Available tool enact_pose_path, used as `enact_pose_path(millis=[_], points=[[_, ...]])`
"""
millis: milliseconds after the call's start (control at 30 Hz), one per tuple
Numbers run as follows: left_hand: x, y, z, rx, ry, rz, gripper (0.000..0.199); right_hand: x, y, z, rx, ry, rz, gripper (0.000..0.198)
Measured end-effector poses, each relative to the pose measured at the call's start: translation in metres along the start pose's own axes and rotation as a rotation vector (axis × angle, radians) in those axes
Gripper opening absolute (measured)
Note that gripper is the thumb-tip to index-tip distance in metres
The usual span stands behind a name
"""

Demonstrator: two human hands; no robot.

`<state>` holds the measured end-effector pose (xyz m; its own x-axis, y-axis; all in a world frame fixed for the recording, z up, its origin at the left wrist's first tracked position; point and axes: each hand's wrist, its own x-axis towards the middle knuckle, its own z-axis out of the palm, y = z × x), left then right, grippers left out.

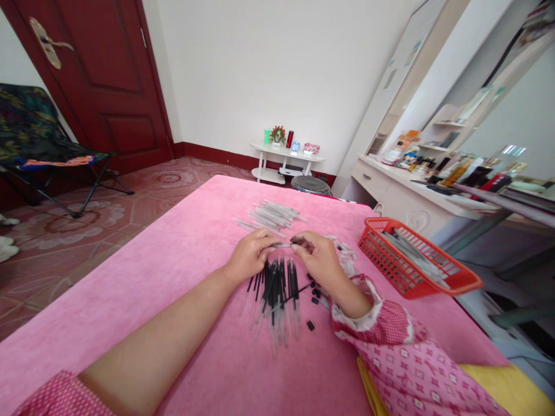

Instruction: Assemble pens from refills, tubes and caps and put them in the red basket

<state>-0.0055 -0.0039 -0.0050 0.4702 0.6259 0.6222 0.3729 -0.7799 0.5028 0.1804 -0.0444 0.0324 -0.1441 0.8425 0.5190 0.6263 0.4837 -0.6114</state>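
My left hand (251, 252) is closed in a pinch on one end of a pale, translucent pen barrel (282, 245). At the barrel's other end, my right hand (319, 257) has thumb and fingers closed on it; whether a small part is also between those fingertips is hidden. Just below both hands lies a bundle of black ink refills (274, 289) with clear lower ends. Beyond the hands is a pile of pale pen barrels (275, 214). Small black caps (310, 325) are scattered by my right wrist, and clear pieces (347, 254) lie behind it.
A red plastic basket (377, 271) holding pens or barrels stands at the right edge of the pink-covered table (173, 260). Yellow cloth (507, 381) lies near my right sleeve. Past the table are a dresser (390, 185), a round stool (311, 185) and a folding chair (47, 150).
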Motion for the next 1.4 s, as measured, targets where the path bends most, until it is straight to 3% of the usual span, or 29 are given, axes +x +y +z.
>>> enact_pose_path(millis=[1400], points=[[-0.0004, -0.0009, 0.0009, -0.007, 0.003, -0.005, 0.031, -0.0003, -0.0016, -0.0002, -0.008, 0.003, 0.0, 0.014]])
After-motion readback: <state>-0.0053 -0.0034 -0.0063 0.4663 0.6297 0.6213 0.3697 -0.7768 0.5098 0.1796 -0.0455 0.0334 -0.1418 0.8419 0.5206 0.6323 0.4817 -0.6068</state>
